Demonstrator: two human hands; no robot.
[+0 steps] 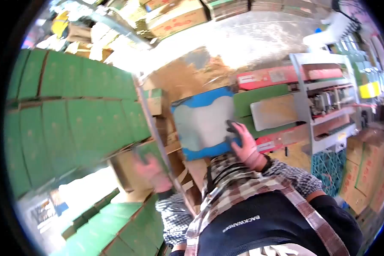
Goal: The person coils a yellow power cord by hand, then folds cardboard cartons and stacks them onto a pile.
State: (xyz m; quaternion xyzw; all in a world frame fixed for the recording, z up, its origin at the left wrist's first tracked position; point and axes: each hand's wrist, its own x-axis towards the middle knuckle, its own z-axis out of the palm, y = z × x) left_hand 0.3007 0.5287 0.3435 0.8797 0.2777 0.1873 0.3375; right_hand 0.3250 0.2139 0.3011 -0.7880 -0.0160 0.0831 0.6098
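Observation:
My right hand (246, 149), in a pink glove with dark fingertips, is at the right edge of a blue board with a pale grey middle (205, 121). Its fingers are apart, and I see nothing held in it. To the left, my left hand (151, 170), in a similar glove, is blurred, with fingers spread beside the metal post (153, 128). A green box (151, 152) lies just behind it. Right of the blue board, a pale tray-like plate (275, 112) rests on a green surface (256, 97).
Stacked green boxes (81, 123) fill the left side, with more green boxes (111, 217) lower left. A grey metal rack (305, 102) stands right, near a teal crate (328, 168) and cardboard boxes (365, 170). Another carton (177, 21) lies at the top.

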